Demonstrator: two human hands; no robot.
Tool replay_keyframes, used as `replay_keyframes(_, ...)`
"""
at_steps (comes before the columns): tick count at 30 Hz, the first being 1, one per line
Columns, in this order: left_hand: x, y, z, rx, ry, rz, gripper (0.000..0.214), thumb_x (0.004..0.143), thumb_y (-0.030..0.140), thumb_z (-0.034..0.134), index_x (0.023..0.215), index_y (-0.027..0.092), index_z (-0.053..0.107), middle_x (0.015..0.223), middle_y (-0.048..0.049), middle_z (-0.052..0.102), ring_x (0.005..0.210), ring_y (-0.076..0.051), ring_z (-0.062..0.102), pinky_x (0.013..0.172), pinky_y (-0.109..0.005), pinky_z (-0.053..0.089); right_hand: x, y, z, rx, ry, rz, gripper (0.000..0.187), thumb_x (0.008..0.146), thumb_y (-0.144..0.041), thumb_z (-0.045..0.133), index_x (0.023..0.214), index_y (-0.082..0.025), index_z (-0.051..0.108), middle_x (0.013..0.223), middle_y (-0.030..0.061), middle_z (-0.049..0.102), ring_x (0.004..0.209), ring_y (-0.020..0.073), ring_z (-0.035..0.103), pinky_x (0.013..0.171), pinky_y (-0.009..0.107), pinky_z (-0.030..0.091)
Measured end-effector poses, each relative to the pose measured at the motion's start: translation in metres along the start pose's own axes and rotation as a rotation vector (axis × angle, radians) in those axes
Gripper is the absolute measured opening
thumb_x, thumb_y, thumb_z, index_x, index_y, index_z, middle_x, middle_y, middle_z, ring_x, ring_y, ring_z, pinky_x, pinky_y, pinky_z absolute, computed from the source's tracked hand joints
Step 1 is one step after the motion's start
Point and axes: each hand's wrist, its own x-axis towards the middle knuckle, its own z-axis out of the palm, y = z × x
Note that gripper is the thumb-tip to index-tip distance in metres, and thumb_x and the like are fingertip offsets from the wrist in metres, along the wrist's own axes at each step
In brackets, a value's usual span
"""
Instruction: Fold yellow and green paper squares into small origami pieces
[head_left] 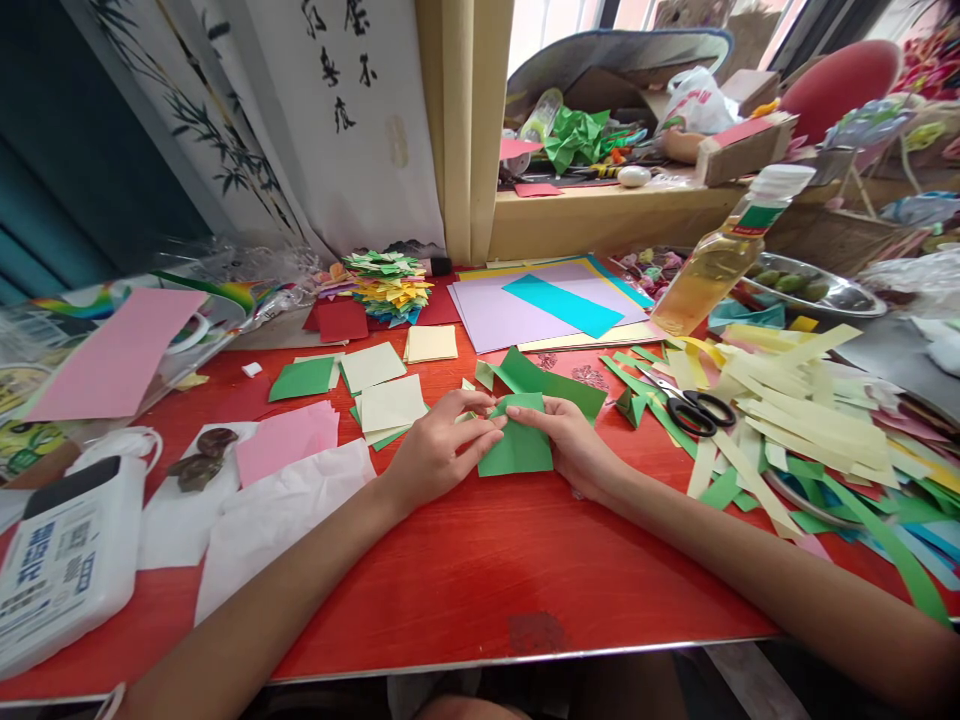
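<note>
A small green paper square [516, 450] is held up just above the red table between my two hands. My right hand [577, 445] grips its upper right part, thumb on top and the other fingers behind. My left hand [442, 440] is closed at its upper left edge, thumb and fingers pinched there; a fingertip overlaps the sheet. Just behind the square lies a larger folded green paper piece [551, 382]. Left of my hands are pale cream paper squares [391, 405] and a green paper square [301, 378].
Black-handled scissors [701, 412] lie at right among yellow and green paper strips [810, 415]. A bottle of amber liquid [712, 260] leans behind them. Pink squares [289, 440], white tissue [285, 515] and a white plastic container [67, 560] lie left. A folded-paper stack [390, 287] stands at the back.
</note>
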Motion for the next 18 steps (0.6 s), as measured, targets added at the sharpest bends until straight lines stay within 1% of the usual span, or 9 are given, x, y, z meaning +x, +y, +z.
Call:
replay_keyframes(5, -0.0004, 0.0022, -0.0011, -0.002, -0.032, 0.000, 0.016, 0.083, 0.020, 0.050, 0.090, 0.018, 0.065, 0.100, -0.0073, 0.053, 0.091, -0.015, 0.055, 0.081, -0.031, 0.050, -0.0024, -0.0005, 0.0027, -0.018, 0.045, -0.016, 0.020, 0.067, -0.033, 0.069, 0.079, -0.017, 0.065, 0.075, 0.0030, 0.067, 0.063, 0.0150, 0.061, 0.061, 0.028, 0.047)
replay_keyframes(9, 0.0014, 0.0055, -0.0015, -0.073, -0.093, -0.101, 0.018, 0.085, 0.026, 0.047, 0.086, 0.018, 0.063, 0.088, -0.0053, 0.054, 0.086, -0.015, 0.056, 0.074, -0.028, 0.050, -0.0041, -0.0010, 0.0044, -0.036, 0.063, -0.036, 0.019, 0.065, -0.033, 0.070, 0.075, -0.019, 0.062, 0.067, -0.0003, 0.064, 0.058, 0.0138, 0.058, 0.056, 0.026, 0.045)
replay_keyframes(12, 0.0034, 0.0076, -0.0023, -0.123, -0.129, -0.189, 0.019, 0.087, 0.028, 0.045, 0.086, 0.018, 0.062, 0.084, -0.0042, 0.057, 0.082, -0.014, 0.057, 0.072, -0.026, 0.048, -0.0040, -0.0014, 0.0047, -0.045, 0.049, -0.038, 0.019, 0.065, -0.033, 0.070, 0.074, -0.020, 0.060, 0.066, -0.0013, 0.063, 0.057, 0.0138, 0.057, 0.055, 0.026, 0.044)
replay_keyframes(15, 0.0039, 0.0077, -0.0026, -0.165, -0.160, -0.241, 0.018, 0.087, 0.027, 0.044, 0.091, 0.020, 0.060, 0.086, -0.0023, 0.062, 0.080, -0.013, 0.058, 0.072, -0.025, 0.047, -0.0035, -0.0015, 0.0039, -0.041, 0.038, -0.043, 0.018, 0.067, -0.032, 0.069, 0.075, -0.020, 0.059, 0.067, -0.0014, 0.063, 0.059, 0.0144, 0.058, 0.056, 0.026, 0.045)
replay_keyframes(18, 0.0034, 0.0066, -0.0024, -0.210, -0.178, -0.239, 0.020, 0.089, 0.024, 0.041, 0.097, 0.022, 0.059, 0.092, -0.0008, 0.064, 0.084, -0.012, 0.059, 0.075, -0.025, 0.047, -0.0034, -0.0008, 0.0026, -0.038, 0.035, -0.052, 0.017, 0.068, -0.031, 0.068, 0.075, -0.020, 0.058, 0.068, -0.0015, 0.063, 0.061, 0.0138, 0.058, 0.056, 0.025, 0.044)
